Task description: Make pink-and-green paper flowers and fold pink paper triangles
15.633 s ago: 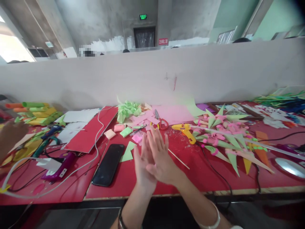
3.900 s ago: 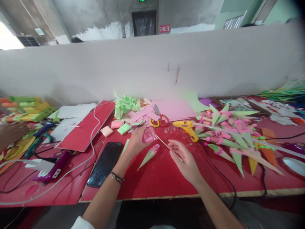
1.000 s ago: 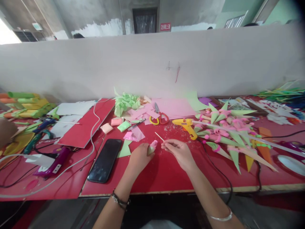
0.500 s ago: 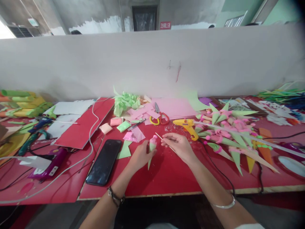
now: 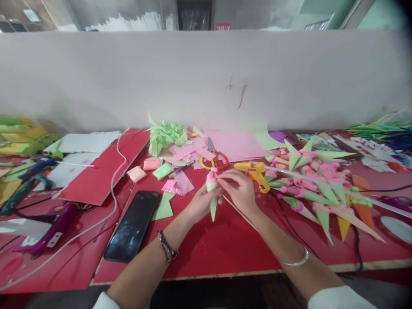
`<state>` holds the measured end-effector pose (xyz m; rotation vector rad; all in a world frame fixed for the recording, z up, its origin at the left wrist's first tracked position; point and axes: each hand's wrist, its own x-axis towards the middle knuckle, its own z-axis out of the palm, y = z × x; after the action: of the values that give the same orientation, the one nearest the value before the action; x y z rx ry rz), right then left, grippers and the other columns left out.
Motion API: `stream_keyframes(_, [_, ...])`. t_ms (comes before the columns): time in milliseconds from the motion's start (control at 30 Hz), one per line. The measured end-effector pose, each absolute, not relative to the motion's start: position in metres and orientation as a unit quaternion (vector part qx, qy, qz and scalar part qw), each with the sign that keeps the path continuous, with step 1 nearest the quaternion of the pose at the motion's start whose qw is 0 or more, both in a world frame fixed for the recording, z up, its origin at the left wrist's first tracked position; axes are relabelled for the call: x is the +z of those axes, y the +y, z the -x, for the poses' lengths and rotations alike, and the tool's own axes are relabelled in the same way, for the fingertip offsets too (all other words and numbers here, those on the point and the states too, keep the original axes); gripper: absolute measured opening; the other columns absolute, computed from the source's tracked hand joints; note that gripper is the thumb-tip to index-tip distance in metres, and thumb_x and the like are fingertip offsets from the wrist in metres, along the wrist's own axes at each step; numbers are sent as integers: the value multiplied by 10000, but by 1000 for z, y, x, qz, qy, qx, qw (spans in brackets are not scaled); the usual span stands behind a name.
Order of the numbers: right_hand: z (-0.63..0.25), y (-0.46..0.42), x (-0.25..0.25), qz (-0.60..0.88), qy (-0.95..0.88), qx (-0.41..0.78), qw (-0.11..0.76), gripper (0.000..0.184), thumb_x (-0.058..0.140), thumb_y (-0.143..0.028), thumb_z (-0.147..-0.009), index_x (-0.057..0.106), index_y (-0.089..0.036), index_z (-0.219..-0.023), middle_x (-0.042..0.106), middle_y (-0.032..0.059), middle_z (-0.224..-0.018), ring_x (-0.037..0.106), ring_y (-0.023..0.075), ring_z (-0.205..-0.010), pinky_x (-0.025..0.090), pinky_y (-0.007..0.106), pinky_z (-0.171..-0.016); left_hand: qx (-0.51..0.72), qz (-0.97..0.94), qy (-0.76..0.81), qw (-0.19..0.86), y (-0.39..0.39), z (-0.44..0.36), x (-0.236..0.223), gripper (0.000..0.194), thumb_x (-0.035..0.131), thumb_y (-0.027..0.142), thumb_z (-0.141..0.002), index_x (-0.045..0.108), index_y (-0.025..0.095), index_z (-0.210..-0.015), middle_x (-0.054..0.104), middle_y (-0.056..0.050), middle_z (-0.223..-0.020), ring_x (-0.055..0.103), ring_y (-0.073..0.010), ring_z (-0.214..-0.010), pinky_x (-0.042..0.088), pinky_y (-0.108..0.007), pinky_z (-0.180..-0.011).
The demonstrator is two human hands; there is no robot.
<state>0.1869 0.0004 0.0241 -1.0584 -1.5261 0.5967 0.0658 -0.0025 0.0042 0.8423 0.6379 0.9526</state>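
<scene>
My left hand is closed around a small light-green paper cone, its point downward. A pink frilled top with a little pink ball sits at the cone's upper end. The thumb and fingertips of my right hand pinch at the side of that pink top. A thin wooden stick runs slantwise beneath my right hand toward the wrist; I cannot tell whether the lower fingers hold it or it lies on the table.
Red-and-yellow scissors and pink paper lie behind my hands. A yellow glue gun and a pile of finished cones are to the right. On the left are a phone, small clay packets and a white cable.
My right hand has moved left to the cone's pink top. The stick, pointing at the top before, now slants under that hand. My left hand has raised the cone slightly and shifted it right.
</scene>
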Motion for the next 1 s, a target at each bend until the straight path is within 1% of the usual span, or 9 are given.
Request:
stream_keyframes(67, [-185,-3,22,442,-682,208,545,109,551,-262,-758,659,-249,-768,594,20,-810,567,158,-785,460,306,-731,439,-374,283,767,-6,-66,6,214,605,261,-645,440,148,-721,454,46,-616,446,-46,-503,336,-219,-522])
stream_keyframes(167, [-186,-6,22,433,-697,194,538,139,542,-258,-771,670,-276,-820,579,18,-829,557,152,-787,455,305,-729,442,-335,266,788,-11,-65,10,197,602,226,-647,427,148,-693,435,53,-606,420,-34,-489,334,-217,-525])
stream_keyframes(267, [-186,-7,21,429,-699,211,531,147,541,-261,-772,674,-286,-827,575,15,-840,552,155,-803,453,308,-735,430,-302,249,814,-15,-65,13,188,583,166,-640,406,157,-703,416,64,-603,377,-19,-468,321,-206,-511])
stream_keyframes(367, [-186,-8,21,422,-698,231,530,147,546,-254,-768,677,-292,-824,565,10,-854,543,155,-831,449,304,-745,415,-291,238,829,-17,-64,14,177,563,131,-641,403,162,-709,407,66,-602,370,-18,-471,313,-199,-503])
stream_keyframes(500, [-187,-9,21,410,-701,251,527,178,534,-231,-775,672,-306,-858,547,9,-891,534,151,-860,449,301,-756,414,-282,225,836,-17,-63,15,163,565,110,-645,417,156,-694,392,67,-565,373,-23,-470,300,-192,-490])
stream_keyframes(633, [-186,-10,20,402,-687,287,533,195,501,-239,-798,666,-290,-888,531,19,-927,526,153,-891,452,308,-777,423,-284,232,829,-16,-64,18,169,589,114,-634,439,153,-701,408,65,-561,366,-23,-458,299,-193,-487])
stream_keyframes(867, [-181,-8,13,410,-606,405,548,97,569,-253,-747,640,-243,-812,479,15,-952,512,137,-892,474,254,-709,435,-300,225,818,-15,-65,11,176,604,115,-634,455,154,-720,412,66,-535,390,-35,-468,296,-198,-501])
stream_keyframes(1000, [-180,-8,9,402,-559,476,547,120,581,-272,-732,582,-246,-849,481,7,-935,519,128,-822,483,224,-580,440,-311,234,809,-13,-65,8,171,608,112,-623,469,148,-715,422,61,-538,385,-32,-466,289,-197,-498])
